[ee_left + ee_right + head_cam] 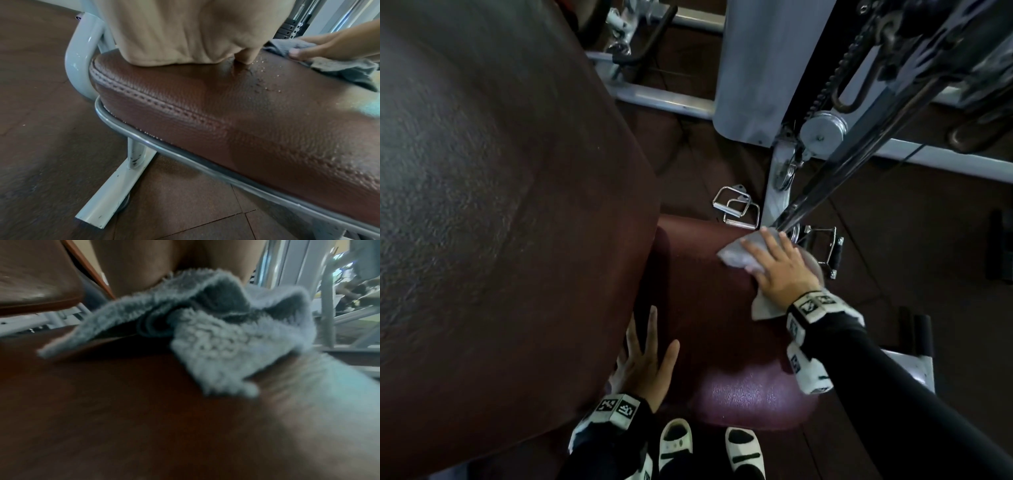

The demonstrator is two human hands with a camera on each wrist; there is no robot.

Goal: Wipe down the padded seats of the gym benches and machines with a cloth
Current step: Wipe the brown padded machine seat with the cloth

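Right hand (780, 270) flat on a grey cloth (736, 255), pressing it onto the far right corner of the maroon padded seat (709, 308).

The fingers lie spread and nearly straight across the cloth, not curled round it; a loose tail of the fabric sticks out from under the wrist toward the seat's right edge, and the right wrist view shows the cloth bunched in folds on the pad. The left hand (647, 359) is open too, fingers straight, resting on the seat's left edge where it meets the big dark backrest pad (500, 205). Small droplets (265, 84) sit on the seat leather between the two hands. Beyond the seat's far edge, chrome cable handles (736, 209) lie on the brown floor (893, 212) beside the pale machine frame (774, 192). Two white-and-black shoes (674, 445) stand at the seat's near edge.
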